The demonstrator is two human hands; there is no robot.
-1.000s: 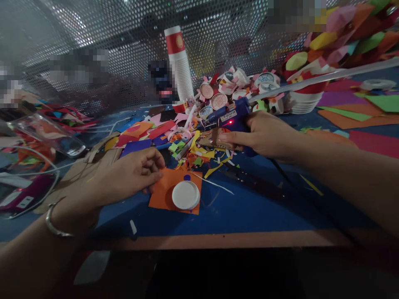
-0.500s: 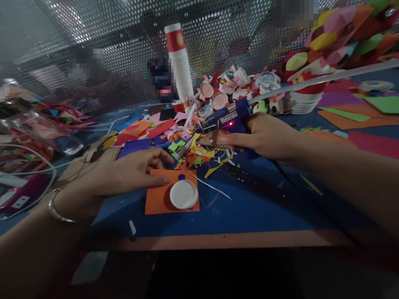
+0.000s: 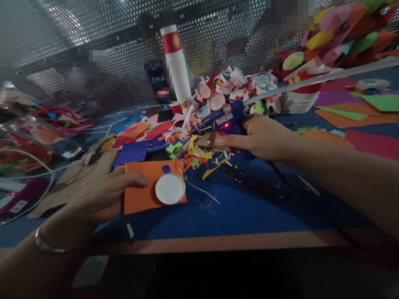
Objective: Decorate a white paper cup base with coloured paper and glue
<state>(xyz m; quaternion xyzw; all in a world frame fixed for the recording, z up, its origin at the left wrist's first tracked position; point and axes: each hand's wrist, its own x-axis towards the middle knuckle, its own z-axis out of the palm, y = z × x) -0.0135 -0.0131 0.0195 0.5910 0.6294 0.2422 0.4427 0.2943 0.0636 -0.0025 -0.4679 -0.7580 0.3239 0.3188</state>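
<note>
My left hand (image 3: pixel 102 197) grips the left edge of an orange paper sheet (image 3: pixel 141 191) lying on the blue table (image 3: pixel 243 207), thumb on top. A white round lid (image 3: pixel 170 188) rests on the sheet's right part, with a small purple scrap just above it. My right hand (image 3: pixel 262 137) is closed around a blue hot glue gun (image 3: pixel 226 118) whose red light glows, with a long clear glue stick (image 3: pixel 311 81) sticking out behind. The nozzle points left over a heap of paper scraps (image 3: pixel 193 151).
A tall stack of paper cups (image 3: pixel 177 62) stands at the back by a perforated metal screen. Decorated cup lids (image 3: pixel 218 93) and coloured paper sheets (image 3: pixel 358 112) lie to the right. Cardboard (image 3: pixel 84 172) and clear plastic packaging (image 3: pixel 40 137) sit at the left. The table's wooden edge (image 3: pixel 218 243) runs along the front.
My left hand has pulled the orange sheet with the white lid leftward and a little toward me, shifting from fingertips to a grip on its edge. The right hand stays put with the glue gun.
</note>
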